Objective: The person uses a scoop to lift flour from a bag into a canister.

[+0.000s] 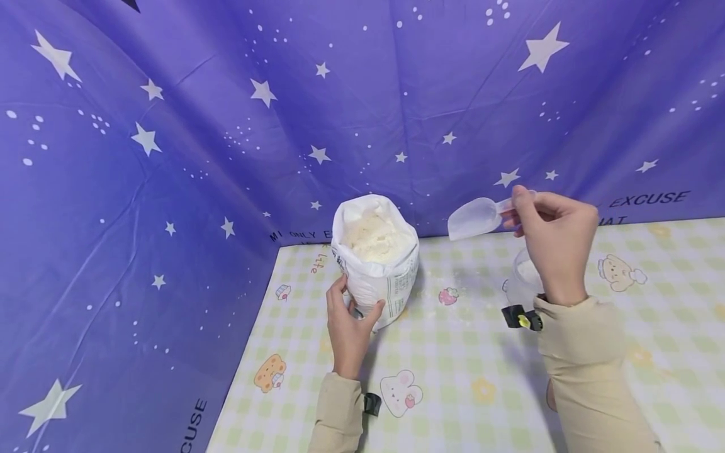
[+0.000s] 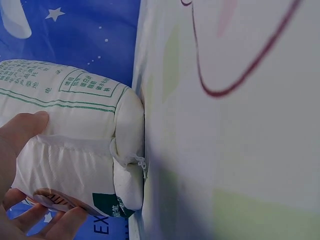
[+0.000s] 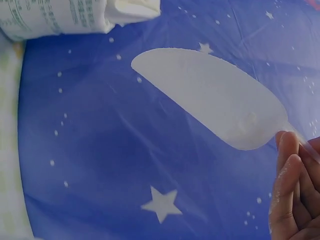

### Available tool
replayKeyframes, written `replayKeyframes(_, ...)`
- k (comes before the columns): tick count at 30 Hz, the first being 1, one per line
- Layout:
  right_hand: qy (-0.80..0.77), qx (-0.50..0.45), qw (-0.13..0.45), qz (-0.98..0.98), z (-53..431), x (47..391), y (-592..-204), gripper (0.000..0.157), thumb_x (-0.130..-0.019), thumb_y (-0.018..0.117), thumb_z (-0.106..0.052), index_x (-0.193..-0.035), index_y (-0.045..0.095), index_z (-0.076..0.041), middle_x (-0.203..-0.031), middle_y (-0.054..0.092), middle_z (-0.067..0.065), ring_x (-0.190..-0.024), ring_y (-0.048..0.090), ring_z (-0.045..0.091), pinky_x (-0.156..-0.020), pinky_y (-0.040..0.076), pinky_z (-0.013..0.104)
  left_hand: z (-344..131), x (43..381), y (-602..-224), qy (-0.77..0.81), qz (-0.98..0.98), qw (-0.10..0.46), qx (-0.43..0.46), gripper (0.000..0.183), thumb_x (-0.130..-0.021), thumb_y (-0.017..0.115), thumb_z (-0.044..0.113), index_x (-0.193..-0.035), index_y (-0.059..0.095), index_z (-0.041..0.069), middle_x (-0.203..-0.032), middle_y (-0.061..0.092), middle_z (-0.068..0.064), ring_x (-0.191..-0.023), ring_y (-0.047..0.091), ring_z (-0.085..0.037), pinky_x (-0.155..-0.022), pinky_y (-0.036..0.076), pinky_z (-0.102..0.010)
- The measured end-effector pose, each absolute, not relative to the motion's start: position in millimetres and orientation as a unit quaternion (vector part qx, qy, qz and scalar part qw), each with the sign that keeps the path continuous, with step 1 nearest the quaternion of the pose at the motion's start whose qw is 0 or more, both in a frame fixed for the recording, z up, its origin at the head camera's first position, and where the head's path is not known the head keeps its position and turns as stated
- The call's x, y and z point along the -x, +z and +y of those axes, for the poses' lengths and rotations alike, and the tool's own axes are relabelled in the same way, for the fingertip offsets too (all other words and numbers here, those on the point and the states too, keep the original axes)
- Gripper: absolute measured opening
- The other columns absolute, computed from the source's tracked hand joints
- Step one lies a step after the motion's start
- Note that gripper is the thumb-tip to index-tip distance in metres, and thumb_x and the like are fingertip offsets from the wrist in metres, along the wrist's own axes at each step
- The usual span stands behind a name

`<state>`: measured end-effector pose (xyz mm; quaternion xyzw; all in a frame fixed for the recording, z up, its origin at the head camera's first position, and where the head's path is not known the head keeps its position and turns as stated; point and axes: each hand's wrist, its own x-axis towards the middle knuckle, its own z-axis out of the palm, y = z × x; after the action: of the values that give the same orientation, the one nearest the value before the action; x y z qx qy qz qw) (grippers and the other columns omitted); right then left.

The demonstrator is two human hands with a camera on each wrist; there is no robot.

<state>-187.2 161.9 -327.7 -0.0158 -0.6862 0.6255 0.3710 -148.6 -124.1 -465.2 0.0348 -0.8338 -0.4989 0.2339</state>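
Observation:
A white printed bag of flour [image 1: 391,283] stands upright with its top open, pale powder [image 1: 376,236] showing inside. My left hand [image 1: 350,333] grips its lower near side, thumb in front and fingers round the left. The left wrist view shows the thumb and fingers on the bag [image 2: 75,120] near its folded base. To the right, my right hand [image 1: 557,242] pinches the handle of a translucent scoop [image 1: 474,218], raised above the table. In the right wrist view the scoop [image 3: 210,97] carries only a little powder residue. A clear cup [image 1: 518,288] stands partly hidden behind the right wrist, white powder inside.
A green-and-white checked tablecloth [image 1: 442,365] with cartoon prints covers the table. Powder traces lie between bag and cup. A purple-blue star-printed curtain [image 1: 362,113] rises close behind the bag and along the left side.

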Motion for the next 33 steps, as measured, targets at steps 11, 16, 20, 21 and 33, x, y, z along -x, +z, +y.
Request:
replayKeyframes(11, 0.634, -0.025, 0.369, -0.679, 132.6, 197.6, -332.2, 0.032, -0.092, 0.070, -0.021, -0.083, 0.076, 0.009, -0.065, 0.070, -0.009, -0.051, 0.063, 0.008, -0.046, 0.053, 0.018, -125.4, 150.4, -465.0, -0.489, -0.837, 0.241, -0.037, 0.082, -0.074, 0.088, 0.018, -0.142, 0.043, 0.011, -0.141, 0.046, -0.005, -0.133, 0.047, -0.021, -0.106, 0.052, -0.030)
replayKeyframes(16, 0.634, -0.033, 0.364, -0.681, 122.1, 199.0, -330.3, 0.032, -0.092, 0.070, -0.022, -0.081, 0.076, 0.007, -0.065, 0.069, -0.009, -0.050, 0.062, 0.009, -0.046, 0.053, 0.019, -125.1, 150.7, -465.7, -0.487, -0.838, 0.242, -0.037, 0.082, -0.074, 0.088, 0.018, -0.142, 0.043, 0.011, -0.141, 0.046, -0.005, -0.133, 0.047, -0.022, -0.105, 0.052, -0.032)
replayKeyframes(20, 0.636, -0.041, 0.358, -0.682, 114.7, 198.8, -327.6, 0.033, -0.093, 0.070, -0.024, -0.080, 0.077, 0.005, -0.065, 0.070, -0.006, -0.051, 0.063, 0.009, -0.047, 0.054, 0.021, -124.8, 150.1, -465.3, -0.491, -0.836, 0.242, -0.035, 0.081, -0.074, 0.088, 0.017, -0.141, 0.044, 0.011, -0.141, 0.046, -0.005, -0.133, 0.047, -0.022, -0.106, 0.052, -0.033)
replayKeyframes(21, 0.634, -0.044, 0.357, -0.685, 112.9, 199.0, -327.1, 0.033, -0.093, 0.070, -0.025, -0.080, 0.077, 0.004, -0.065, 0.070, -0.006, -0.051, 0.063, 0.009, -0.047, 0.054, 0.020, -124.7, 150.1, -465.4, -0.491, -0.836, 0.242, -0.035, 0.081, -0.074, 0.088, 0.017, -0.141, 0.044, 0.011, -0.141, 0.046, -0.005, -0.134, 0.047, -0.022, -0.106, 0.052, -0.032)
replayKeyframes(33, 0.589, -0.069, 0.364, -0.718, 98.2, 207.7, -333.5, 0.028, -0.093, 0.070, -0.023, -0.074, 0.077, -0.002, -0.063, 0.068, 0.013, -0.049, 0.060, 0.010, -0.047, 0.049, 0.014, -125.2, 151.3, -467.1, -0.489, -0.837, 0.242, -0.034, 0.081, -0.074, 0.088, 0.018, -0.141, 0.043, 0.012, -0.142, 0.046, -0.004, -0.134, 0.046, -0.021, -0.106, 0.052, -0.031)
